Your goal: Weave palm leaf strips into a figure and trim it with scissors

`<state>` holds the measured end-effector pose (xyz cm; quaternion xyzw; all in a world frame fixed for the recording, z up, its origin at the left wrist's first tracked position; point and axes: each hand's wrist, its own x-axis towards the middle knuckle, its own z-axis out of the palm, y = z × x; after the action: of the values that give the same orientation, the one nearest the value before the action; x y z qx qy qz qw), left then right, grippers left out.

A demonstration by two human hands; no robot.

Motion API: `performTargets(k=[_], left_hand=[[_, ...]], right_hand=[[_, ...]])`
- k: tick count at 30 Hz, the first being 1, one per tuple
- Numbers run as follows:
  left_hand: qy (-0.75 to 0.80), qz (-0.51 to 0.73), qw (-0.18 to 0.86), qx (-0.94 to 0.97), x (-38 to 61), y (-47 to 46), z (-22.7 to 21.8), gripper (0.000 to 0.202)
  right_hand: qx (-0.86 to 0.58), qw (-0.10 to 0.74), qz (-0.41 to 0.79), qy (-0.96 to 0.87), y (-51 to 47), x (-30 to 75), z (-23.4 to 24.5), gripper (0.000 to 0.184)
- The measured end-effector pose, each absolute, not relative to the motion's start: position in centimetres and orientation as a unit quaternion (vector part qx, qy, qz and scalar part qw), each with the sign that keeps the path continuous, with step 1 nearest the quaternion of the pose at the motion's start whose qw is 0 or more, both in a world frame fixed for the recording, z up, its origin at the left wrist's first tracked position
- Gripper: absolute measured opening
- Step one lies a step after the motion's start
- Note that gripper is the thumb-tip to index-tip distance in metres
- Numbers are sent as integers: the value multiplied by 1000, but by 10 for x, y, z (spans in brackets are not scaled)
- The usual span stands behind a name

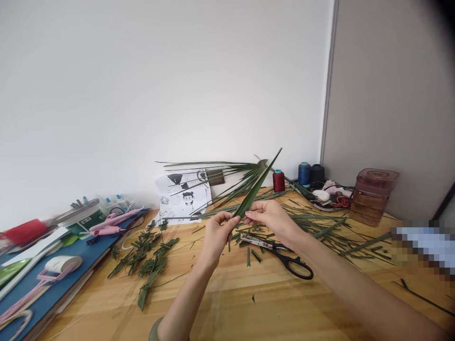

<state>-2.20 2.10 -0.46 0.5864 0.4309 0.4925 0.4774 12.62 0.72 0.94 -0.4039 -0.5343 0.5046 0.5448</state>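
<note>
Both my hands are raised over the wooden table (pixel 220 303) and pinch the lower end of one long green palm leaf strip (pixel 259 182), which points up and to the right. My left hand (pixel 217 233) grips it from the left with fingers closed. My right hand (pixel 272 215) pinches it from the right, just beside the left. Black-handled scissors (pixel 284 258) lie on the table under my right wrist. A woven bunch of green leaf pieces (pixel 149 258) lies to the left of my left arm.
A fan of palm leaves (pixel 227 177) and loose green strips lie at the back and right. Thread spools (pixel 278 180) and a brown plastic box (pixel 373 196) stand at the far right. A printed drawing (pixel 181 196) leans on the wall. Blue boards with pink tools (pixel 110 225) fill the left.
</note>
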Motion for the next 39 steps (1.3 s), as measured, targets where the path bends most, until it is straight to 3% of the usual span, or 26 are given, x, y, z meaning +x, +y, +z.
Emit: performTargets(k=[17,23,39], left_hand=[[353,525,537,558,-21,19,-4,24],[368,514,517,578,-23,18,-7,11],[385,485,443,649,-18,10,-5,32]], right_hand=[[-380,553,523,-525,14,134,5,9],[-364,560,542,-509,15,133,2,4],[-357,560,589,-460,19,132,-1,10]])
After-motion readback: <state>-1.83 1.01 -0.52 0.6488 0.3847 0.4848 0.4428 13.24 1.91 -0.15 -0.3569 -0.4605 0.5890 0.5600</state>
